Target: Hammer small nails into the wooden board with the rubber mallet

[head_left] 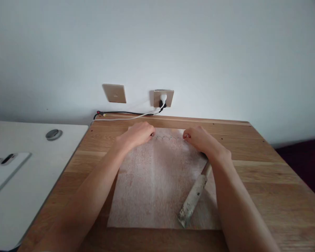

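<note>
A pale wooden board (147, 189) lies on the brown tabletop. Near its far edge, a thin wavy strand (170, 138), like a fine chain or wire, stretches between my two hands. The fingers of my left hand (142, 133) are pinched at its left end, where a small shiny bit shows. At its right end, my right hand (198, 137) is closed in a pinch, also with a small shiny bit. A hammer-like tool (193, 199) with a worn whitish grip lies slanted across the board's right side. My right wrist partly covers its dark far end.
The wooden tabletop (257, 178) meets a white wall behind. Black and white cables (126, 117) run along the back edge to a wall socket (163, 98). A blank-looking wall plate (114, 93) is left of it. To the left stands a white table (39, 178) with a white object (9, 171).
</note>
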The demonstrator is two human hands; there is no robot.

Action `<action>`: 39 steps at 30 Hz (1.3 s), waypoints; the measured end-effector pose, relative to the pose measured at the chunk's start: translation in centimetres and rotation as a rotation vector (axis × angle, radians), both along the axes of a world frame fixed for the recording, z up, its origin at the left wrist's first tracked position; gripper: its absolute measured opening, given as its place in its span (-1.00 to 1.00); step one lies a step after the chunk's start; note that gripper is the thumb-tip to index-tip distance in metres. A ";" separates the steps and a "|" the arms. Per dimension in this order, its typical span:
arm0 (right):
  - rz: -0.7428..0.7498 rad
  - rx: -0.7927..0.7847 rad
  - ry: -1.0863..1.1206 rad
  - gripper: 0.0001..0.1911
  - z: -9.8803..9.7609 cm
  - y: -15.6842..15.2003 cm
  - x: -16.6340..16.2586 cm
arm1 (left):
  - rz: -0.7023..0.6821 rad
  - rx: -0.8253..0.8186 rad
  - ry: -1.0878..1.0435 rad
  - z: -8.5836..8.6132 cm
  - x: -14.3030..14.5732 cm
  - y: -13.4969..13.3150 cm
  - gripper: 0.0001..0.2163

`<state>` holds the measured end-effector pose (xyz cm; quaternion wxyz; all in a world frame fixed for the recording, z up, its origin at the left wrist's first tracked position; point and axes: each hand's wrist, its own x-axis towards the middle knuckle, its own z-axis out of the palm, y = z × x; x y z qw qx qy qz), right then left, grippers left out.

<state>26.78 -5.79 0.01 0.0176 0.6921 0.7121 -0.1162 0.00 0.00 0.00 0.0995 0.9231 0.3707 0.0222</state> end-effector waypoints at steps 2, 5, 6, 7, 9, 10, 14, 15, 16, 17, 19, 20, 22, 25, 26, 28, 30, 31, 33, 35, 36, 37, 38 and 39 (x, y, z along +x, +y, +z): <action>0.003 0.002 0.002 -0.64 0.0 0.0 -0.1 | -0.004 0.058 0.012 0.5 0.1 -0.1 -0.90; 0.011 0.026 0.013 -0.65 0.3 0.0 -0.2 | -0.019 0.109 -0.060 1.0 0.1 -0.2 -0.85; 0.018 0.038 0.021 -0.66 0.4 0.0 -0.2 | -0.027 0.111 -0.082 1.1 0.1 -0.2 -0.87; 0.027 0.046 0.031 -0.66 0.5 0.0 -0.3 | -0.031 0.111 -0.095 1.0 0.1 -0.2 -0.88; 0.055 0.047 0.055 -0.66 0.7 0.0 -0.4 | -0.024 0.111 -0.099 0.7 0.2 -0.2 -0.87; 0.066 0.043 0.064 -0.65 0.7 0.0 -0.5 | -0.015 0.112 -0.096 0.6 0.3 -0.2 -0.85; 0.075 0.030 0.045 -0.64 0.7 0.0 -1.0 | -0.001 0.107 -0.113 -0.2 0.8 -0.3 -0.83; 0.077 0.022 0.023 -0.66 0.7 0.0 -1.2 | -0.007 0.106 -0.125 -0.3 1.0 -0.4 -0.83; 0.081 0.012 -0.003 -0.67 0.7 0.0 -1.4 | -0.014 0.105 -0.140 -0.4 1.1 -0.4 -0.84; 0.084 0.002 -0.029 -0.68 0.7 -0.1 -1.6 | -0.023 0.101 -0.156 -0.4 1.3 -0.4 -0.84; 0.080 -0.010 -0.071 -0.67 0.8 -0.2 -2.0 | -0.044 0.079 -0.184 -0.6 1.5 -0.4 -0.85; 0.075 -0.010 -0.083 -0.66 0.9 -0.3 -2.3 | -0.055 0.064 -0.193 -0.7 1.6 -0.4 -0.86; 0.073 -0.003 -0.094 -0.64 1.1 -0.3 -2.7 | -0.072 0.034 -0.203 -1.0 1.6 -0.3 -0.85; 0.080 0.000 -0.103 -0.64 1.1 -0.3 -3.1 | -0.098 0.005 -0.197 -1.5 1.6 -0.1 -0.82; 0.083 -0.002 -0.103 -0.65 1.0 -0.3 -3.2 | -0.107 -0.004 -0.193 -1.7 1.5 0.0 -0.81; 0.087 -0.005 -0.102 -0.67 0.7 -0.1 -3.2 | -0.125 -0.021 -0.185 -1.8 1.5 0.0 -0.80; 0.090 -0.005 -0.098 -0.68 0.5 0.0 -3.2 | -0.131 -0.026 -0.188 -1.9 1.5 0.1 -0.79; 0.091 -0.003 -0.094 -0.69 0.4 0.0 -3.2 | -0.130 -0.024 -0.192 -1.9 1.5 0.1 -0.79; 0.093 0.003 -0.083 -0.69 0.5 0.0 -3.3 | -0.123 -0.010 -0.194 -1.8 1.5 0.0 -0.78; 0.100 0.012 -0.071 -0.68 0.7 -0.1 -3.4 | -0.116 0.011 -0.190 -1.9 1.6 0.0 -0.80; 0.100 0.022 -0.063 -0.66 0.9 -0.1 -3.4 | -0.114 0.023 -0.189 -1.9 1.6 0.0 -0.82; 0.091 0.038 -0.051 -0.65 1.1 -0.2 -3.5 | -0.113 0.034 -0.189 -2.0 1.6 0.1 -0.83; 0.074 0.057 -0.035 -0.65 1.2 -0.2 -3.6 | -0.114 0.043 -0.191 -2.1 1.6 0.1 -0.84; 0.058 0.073 -0.016 -0.66 1.4 -0.3 -3.6 | -0.113 0.050 -0.195 -2.2 1.7 0.1 -0.85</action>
